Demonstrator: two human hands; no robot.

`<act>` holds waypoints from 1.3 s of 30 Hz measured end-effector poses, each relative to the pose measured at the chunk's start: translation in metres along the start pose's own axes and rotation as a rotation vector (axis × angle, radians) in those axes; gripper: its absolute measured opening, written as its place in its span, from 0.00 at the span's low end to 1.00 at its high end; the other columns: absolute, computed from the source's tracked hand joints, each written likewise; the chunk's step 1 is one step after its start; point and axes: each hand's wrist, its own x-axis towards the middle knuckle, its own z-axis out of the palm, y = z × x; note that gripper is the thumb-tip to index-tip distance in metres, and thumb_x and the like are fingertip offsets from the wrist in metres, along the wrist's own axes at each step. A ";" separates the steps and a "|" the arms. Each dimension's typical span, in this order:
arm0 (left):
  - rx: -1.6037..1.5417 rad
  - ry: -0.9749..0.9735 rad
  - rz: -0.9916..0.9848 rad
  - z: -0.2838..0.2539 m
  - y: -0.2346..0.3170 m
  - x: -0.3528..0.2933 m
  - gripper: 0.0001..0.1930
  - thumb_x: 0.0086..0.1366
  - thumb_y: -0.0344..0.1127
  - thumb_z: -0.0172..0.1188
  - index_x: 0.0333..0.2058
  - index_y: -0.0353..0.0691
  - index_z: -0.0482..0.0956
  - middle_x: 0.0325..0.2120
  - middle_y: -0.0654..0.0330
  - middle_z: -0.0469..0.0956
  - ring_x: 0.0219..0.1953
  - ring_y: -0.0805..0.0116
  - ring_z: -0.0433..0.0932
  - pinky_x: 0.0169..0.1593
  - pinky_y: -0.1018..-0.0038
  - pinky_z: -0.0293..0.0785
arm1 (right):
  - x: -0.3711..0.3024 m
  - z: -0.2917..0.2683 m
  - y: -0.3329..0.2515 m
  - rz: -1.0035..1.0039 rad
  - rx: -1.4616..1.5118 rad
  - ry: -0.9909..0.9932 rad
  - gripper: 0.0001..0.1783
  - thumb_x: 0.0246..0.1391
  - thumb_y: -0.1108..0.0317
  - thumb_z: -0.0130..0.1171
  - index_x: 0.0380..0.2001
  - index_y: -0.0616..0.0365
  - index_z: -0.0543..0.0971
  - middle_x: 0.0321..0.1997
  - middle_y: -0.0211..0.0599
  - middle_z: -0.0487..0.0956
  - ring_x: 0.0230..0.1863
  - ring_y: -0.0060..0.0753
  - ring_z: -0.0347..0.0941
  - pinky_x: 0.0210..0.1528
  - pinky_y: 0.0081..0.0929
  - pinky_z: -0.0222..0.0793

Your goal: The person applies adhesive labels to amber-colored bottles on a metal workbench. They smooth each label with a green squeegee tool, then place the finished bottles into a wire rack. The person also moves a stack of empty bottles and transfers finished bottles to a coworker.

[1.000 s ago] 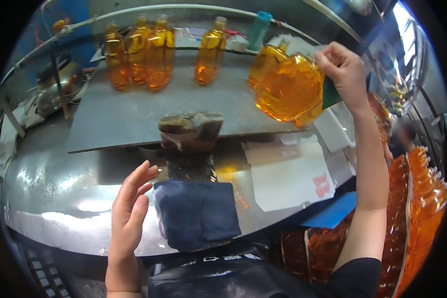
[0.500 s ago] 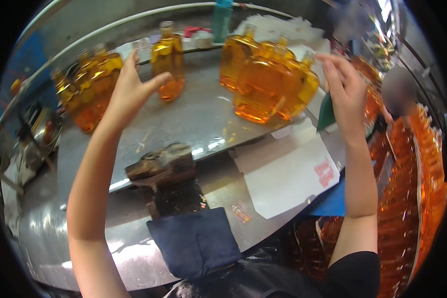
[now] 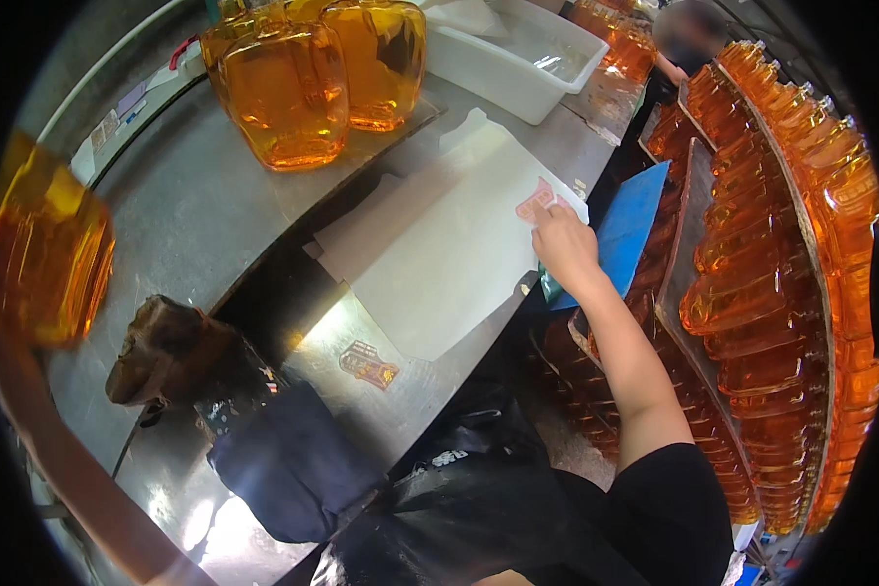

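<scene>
My right hand is at the right end of a white sheet, fingers pinched on a red-printed sticker label. Part of a green flat piece shows beneath that hand; whether it is held is unclear. At the far left, my left hand is dark and blurred at the base of an amber glass bottle. It appears closed on the bottle, though its fingers are mostly hidden. Several more amber bottles stand together at the back of the metal table.
A dark block and a folded navy cloth lie near me, beside a loose label. At the back is a white tub. Racks of amber bottles fill the right, beyond a blue board. A person is farther back.
My view has swung right. My right hand has come down from beside the standing bottles onto the label. The single bottle near my left hand has left its spot on the table.
</scene>
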 end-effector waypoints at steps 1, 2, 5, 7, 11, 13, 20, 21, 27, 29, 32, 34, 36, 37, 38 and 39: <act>-0.018 0.072 -0.024 0.002 0.019 -0.022 0.22 0.67 0.45 0.49 0.51 0.34 0.73 0.46 0.54 0.73 0.47 0.63 0.73 0.47 0.65 0.69 | 0.005 0.016 0.011 -0.018 -0.073 0.006 0.10 0.50 0.69 0.54 0.35 0.56 0.81 0.36 0.39 0.81 0.48 0.42 0.74 0.44 0.40 0.71; -0.031 0.120 -0.047 -0.002 0.031 -0.039 0.20 0.67 0.43 0.47 0.50 0.34 0.73 0.45 0.54 0.73 0.46 0.63 0.72 0.45 0.63 0.70 | 0.010 0.028 0.020 -0.042 -0.136 0.014 0.10 0.49 0.69 0.54 0.35 0.54 0.81 0.37 0.39 0.81 0.49 0.41 0.74 0.47 0.39 0.70; -0.165 0.021 -0.241 -0.054 0.006 -0.085 0.25 0.69 0.49 0.43 0.57 0.37 0.66 0.53 0.52 0.69 0.55 0.58 0.68 0.55 0.60 0.64 | 0.015 0.037 0.021 -0.197 -0.061 0.092 0.15 0.46 0.71 0.55 0.40 0.53 0.80 0.34 0.41 0.81 0.42 0.40 0.75 0.39 0.39 0.74; -0.264 -0.040 -0.397 -0.075 -0.012 -0.122 0.29 0.71 0.53 0.41 0.61 0.39 0.62 0.58 0.50 0.67 0.61 0.55 0.65 0.61 0.58 0.60 | 0.012 0.026 0.012 -0.215 0.002 0.034 0.16 0.46 0.71 0.55 0.42 0.53 0.80 0.34 0.41 0.81 0.42 0.40 0.75 0.38 0.39 0.74; -0.338 -0.132 -0.734 -0.059 -0.026 -0.181 0.32 0.70 0.58 0.40 0.63 0.39 0.62 0.61 0.47 0.65 0.64 0.53 0.64 0.64 0.59 0.59 | -0.008 -0.001 -0.001 -0.191 0.010 -0.123 0.19 0.45 0.71 0.56 0.45 0.52 0.78 0.36 0.38 0.81 0.41 0.39 0.75 0.36 0.39 0.75; -0.330 -0.201 -0.775 -0.046 -0.038 -0.200 0.35 0.68 0.60 0.44 0.61 0.37 0.62 0.58 0.46 0.68 0.61 0.53 0.67 0.63 0.60 0.60 | -0.021 -0.004 0.002 -0.235 0.003 -0.131 0.21 0.45 0.71 0.56 0.46 0.52 0.77 0.40 0.35 0.81 0.40 0.39 0.75 0.35 0.38 0.75; -0.542 -0.243 -0.798 -0.026 -0.044 -0.204 0.31 0.71 0.56 0.43 0.60 0.35 0.64 0.57 0.47 0.69 0.59 0.55 0.68 0.62 0.65 0.61 | -0.060 -0.026 0.005 -0.458 0.124 -0.128 0.22 0.43 0.71 0.59 0.46 0.50 0.78 0.49 0.27 0.80 0.37 0.34 0.74 0.32 0.30 0.75; -0.561 -0.252 -0.790 -0.026 -0.049 -0.203 0.31 0.71 0.56 0.43 0.60 0.35 0.64 0.57 0.47 0.69 0.59 0.55 0.68 0.62 0.65 0.61 | -0.067 -0.031 0.003 -0.499 0.169 -0.125 0.21 0.43 0.72 0.60 0.45 0.50 0.78 0.49 0.27 0.80 0.36 0.33 0.74 0.32 0.30 0.75; -0.515 -0.236 -0.764 -0.030 -0.040 -0.201 0.29 0.73 0.55 0.36 0.62 0.38 0.63 0.58 0.49 0.68 0.60 0.56 0.68 0.63 0.64 0.61 | -0.045 -0.031 0.003 -0.372 0.157 0.126 0.15 0.42 0.74 0.56 0.36 0.53 0.80 0.37 0.30 0.82 0.37 0.33 0.75 0.28 0.33 0.76; -0.457 -0.200 -0.780 -0.033 -0.039 -0.198 0.29 0.73 0.55 0.34 0.62 0.40 0.63 0.58 0.51 0.68 0.59 0.56 0.68 0.62 0.64 0.60 | -0.040 -0.011 0.010 -0.383 0.102 0.098 0.16 0.42 0.74 0.56 0.38 0.53 0.80 0.40 0.29 0.82 0.38 0.32 0.75 0.28 0.32 0.76; -0.365 -0.145 -0.794 -0.033 -0.033 -0.205 0.29 0.73 0.56 0.33 0.63 0.43 0.63 0.58 0.55 0.69 0.58 0.58 0.69 0.60 0.64 0.60 | -0.045 -0.011 0.009 -0.367 0.101 0.000 0.22 0.41 0.76 0.57 0.45 0.54 0.79 0.44 0.28 0.81 0.38 0.32 0.74 0.31 0.29 0.76; -0.329 -0.104 -0.811 -0.030 -0.030 -0.208 0.29 0.73 0.55 0.32 0.63 0.44 0.62 0.58 0.56 0.68 0.57 0.59 0.70 0.60 0.66 0.60 | -0.053 -0.019 0.008 -0.358 0.113 -0.068 0.25 0.40 0.76 0.60 0.48 0.54 0.79 0.46 0.28 0.81 0.38 0.32 0.74 0.32 0.28 0.75; -0.369 -0.097 -0.831 -0.035 -0.035 -0.211 0.29 0.73 0.55 0.33 0.63 0.43 0.62 0.59 0.56 0.67 0.58 0.60 0.69 0.60 0.67 0.61 | -0.061 -0.024 0.010 -0.363 0.111 -0.121 0.26 0.39 0.74 0.63 0.48 0.53 0.78 0.47 0.28 0.81 0.38 0.31 0.74 0.32 0.27 0.75; -0.388 -0.093 -0.841 -0.037 -0.037 -0.212 0.29 0.74 0.54 0.33 0.63 0.43 0.62 0.59 0.56 0.66 0.58 0.60 0.69 0.60 0.68 0.61 | -0.064 -0.024 0.009 -0.370 0.130 -0.095 0.27 0.38 0.72 0.65 0.47 0.53 0.79 0.47 0.27 0.81 0.37 0.30 0.74 0.32 0.26 0.75; -0.378 -0.057 -0.819 -0.037 -0.038 -0.215 0.28 0.74 0.54 0.33 0.63 0.42 0.62 0.59 0.55 0.66 0.59 0.60 0.68 0.60 0.68 0.62 | -0.066 -0.025 0.008 -0.381 0.148 -0.067 0.28 0.36 0.71 0.67 0.47 0.53 0.79 0.46 0.27 0.81 0.36 0.30 0.74 0.31 0.26 0.75; -0.368 -0.020 -0.797 -0.039 -0.038 -0.218 0.28 0.74 0.53 0.33 0.63 0.41 0.61 0.60 0.55 0.65 0.59 0.61 0.68 0.60 0.68 0.62 | -0.067 -0.024 0.006 -0.394 0.166 -0.039 0.28 0.35 0.69 0.69 0.47 0.53 0.79 0.45 0.27 0.81 0.35 0.29 0.74 0.31 0.25 0.74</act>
